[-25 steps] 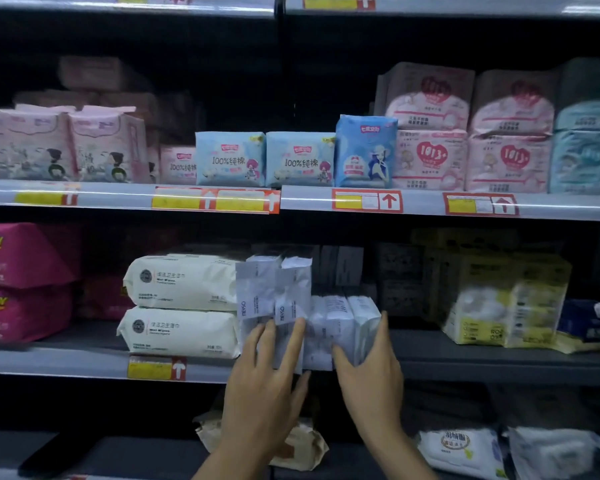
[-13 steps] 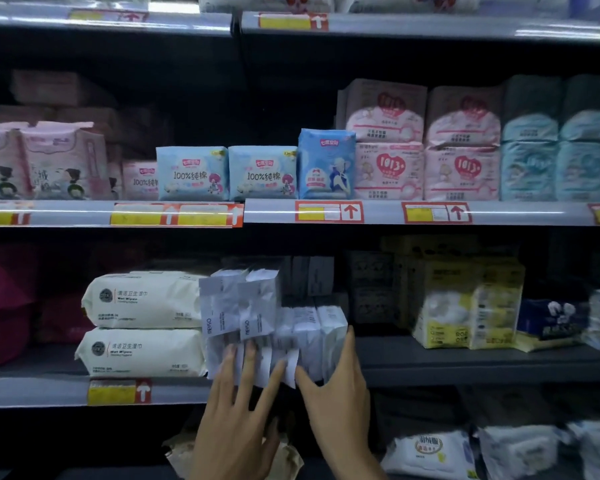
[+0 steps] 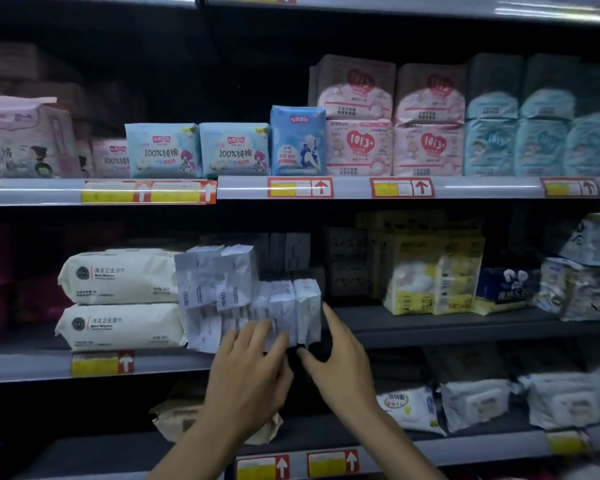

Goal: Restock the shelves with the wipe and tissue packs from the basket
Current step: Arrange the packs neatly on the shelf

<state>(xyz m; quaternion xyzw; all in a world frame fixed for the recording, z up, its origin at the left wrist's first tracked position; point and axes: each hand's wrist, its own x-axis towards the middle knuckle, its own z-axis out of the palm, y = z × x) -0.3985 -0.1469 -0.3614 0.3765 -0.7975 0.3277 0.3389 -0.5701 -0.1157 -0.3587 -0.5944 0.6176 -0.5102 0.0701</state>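
Several small white tissue packs (image 3: 246,296) stand bunched at the front of the middle shelf (image 3: 430,327), two of them stacked higher on the left. My left hand (image 3: 248,379) rests its straight fingers against the lower front of the bunch. My right hand (image 3: 340,362) is just right of the packs, fingers spread, index near the rightmost pack's side, thumb under the shelf lip. Neither hand grips a pack. The basket is out of view.
Two large white wet-wipe packs (image 3: 118,299) lie stacked left of the tissues. Yellow cotton-pad packs (image 3: 433,275) and blue tissue packs (image 3: 506,285) sit to the right. Pink and blue pad packs (image 3: 232,150) fill the shelf above. More wipe packs (image 3: 409,407) lie below.
The view has swung left and come closer. My right hand has come off the rightmost pack and spread open. My left hand stays pressed on the front of the packs.
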